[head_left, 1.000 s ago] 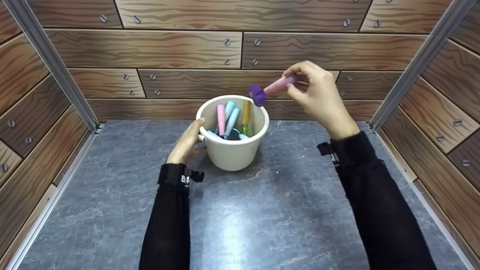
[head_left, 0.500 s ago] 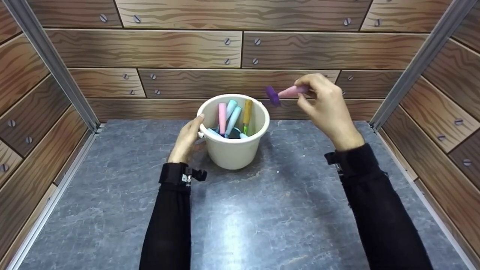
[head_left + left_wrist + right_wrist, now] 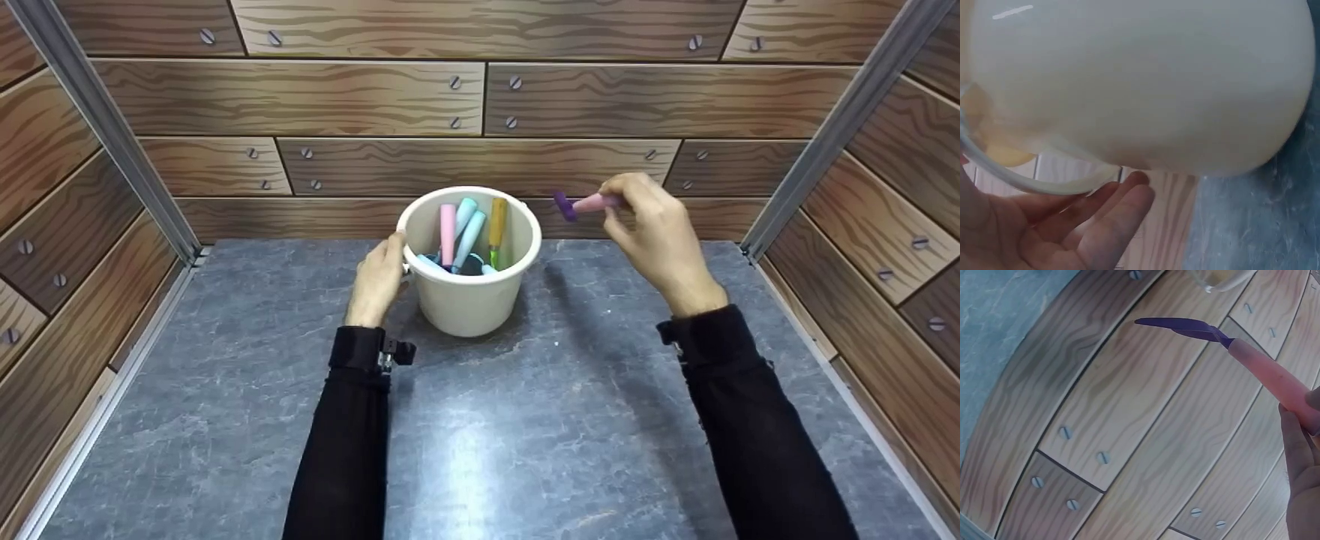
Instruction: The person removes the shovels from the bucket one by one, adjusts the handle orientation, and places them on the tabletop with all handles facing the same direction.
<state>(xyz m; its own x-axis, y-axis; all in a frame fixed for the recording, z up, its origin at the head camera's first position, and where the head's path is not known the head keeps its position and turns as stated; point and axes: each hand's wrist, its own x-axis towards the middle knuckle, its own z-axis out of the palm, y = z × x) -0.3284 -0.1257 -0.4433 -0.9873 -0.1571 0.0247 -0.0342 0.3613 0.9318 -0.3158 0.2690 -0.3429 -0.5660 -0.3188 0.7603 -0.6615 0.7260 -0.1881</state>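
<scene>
A cream bucket [image 3: 472,304] stands on the grey tabletop, and its side fills most of the left wrist view. My left hand [image 3: 377,283] holds the bucket's left rim, with the fingers near its curved white bail handle [image 3: 1044,187]. Inside stand a pink handle [image 3: 448,232], two light blue handles [image 3: 470,238] and a mustard handle [image 3: 498,221] with a green neck; their lower ends are hidden. Right of the bucket, in the air, my right hand [image 3: 651,229] pinches a pink-handled tool [image 3: 1272,379]. Its thin purple blade [image 3: 1185,326] points left, toward the bucket.
Wood-patterned panels [image 3: 375,97] close off the back and both sides. Grey metal posts [image 3: 817,112] run up the back corners. The grey tabletop [image 3: 540,435] stretches in front of the bucket, under both forearms.
My right hand has carried the pink-handled tool from over the bucket's right rim to the right and lower. My left hand stays at the bucket, which barely shifts.
</scene>
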